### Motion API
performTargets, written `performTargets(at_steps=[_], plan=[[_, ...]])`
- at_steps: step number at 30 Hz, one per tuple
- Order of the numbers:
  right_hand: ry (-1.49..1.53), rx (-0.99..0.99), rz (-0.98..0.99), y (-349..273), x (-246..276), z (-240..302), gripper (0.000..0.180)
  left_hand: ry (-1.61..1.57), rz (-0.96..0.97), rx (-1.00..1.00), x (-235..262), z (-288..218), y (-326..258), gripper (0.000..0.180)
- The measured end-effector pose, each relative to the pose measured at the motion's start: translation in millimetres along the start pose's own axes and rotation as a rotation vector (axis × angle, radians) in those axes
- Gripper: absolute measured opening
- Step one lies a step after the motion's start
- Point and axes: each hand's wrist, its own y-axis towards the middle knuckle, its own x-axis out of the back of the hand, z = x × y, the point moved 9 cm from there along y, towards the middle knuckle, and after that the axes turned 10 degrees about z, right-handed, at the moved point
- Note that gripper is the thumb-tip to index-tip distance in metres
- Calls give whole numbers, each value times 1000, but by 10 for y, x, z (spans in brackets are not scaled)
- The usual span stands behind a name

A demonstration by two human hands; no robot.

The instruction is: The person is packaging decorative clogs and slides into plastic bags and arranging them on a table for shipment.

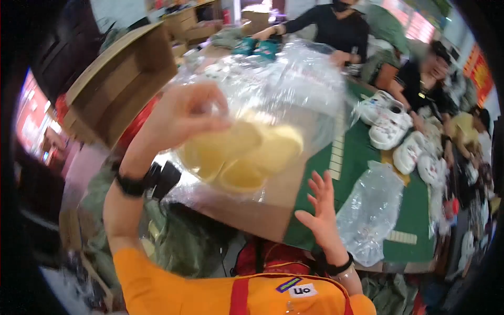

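Clear plastic bag holding pale yellow shoes hangs lifted above the green worktop, my left hand clamped on its upper edge in a closed grip. My right hand hovers just beside the bag, fingers spread and touching nothing. I judge a steady pinch at the top and support underneath would keep the shoes from swinging.

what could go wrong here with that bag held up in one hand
Only the left hand pinches the clear plastic bag holding pale yellow foam shoes, while the right hand hangs open below it; that grip may slip and drop the load. The picture is blurred, so a swing might knock the white shoes on the green table.
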Motion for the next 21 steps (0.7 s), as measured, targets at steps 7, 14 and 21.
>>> performTargets(at_steps=[7, 14, 21], plan=[[296, 68, 75, 66, 27, 249, 45, 446, -96, -469, -665, -1178, -358, 22], [151, 24, 159, -71, -160, 518, 21, -45, 341, -415, -1385, -783, -198, 97], [-15, 190, 50, -156, -189, 674, 21, -31, 518, -223, -1751, -730, -336, 82]])
